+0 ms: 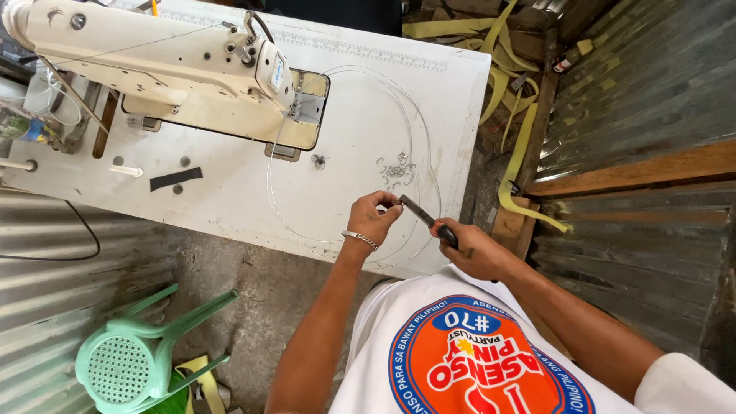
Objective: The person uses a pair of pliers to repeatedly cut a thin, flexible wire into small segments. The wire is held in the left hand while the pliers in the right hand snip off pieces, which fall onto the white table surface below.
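Head view, single entry. Left hand (373, 216): raised over the near edge of the white work table (230, 203), fingertips pinched together on something too small to identify, most likely a point on the clear wire hoop (418, 138); a metal bracelet (360, 239) sits on the wrist. Right hand (469, 247): fingers wrapped closed round the dark handle of a pair of pliers (426, 218), whose tip points up and left and meets the left fingertips; whether the tool's nose is closed cannot be told. The hoop: thin, translucent, lying in large loops on the table top, its near arc running just beneath both hands. Small metal pieces (397, 170): a loose scatter on the table inside the hoop, just beyond the left hand. Sewing machine (169, 65): cream, on the far left part of the table, apart from the hands. Other items: green plastic chair (142, 353) tipped on the floor at lower left; yellow webbing straps (510, 84) heaped past the table's right end; corrugated metal wall (644, 84) on the right. Step in hand, by judgement: crimping or fixing a small fitting at the pinched point. The next move would call for a steady pinch and a controlled squeeze of the tool.
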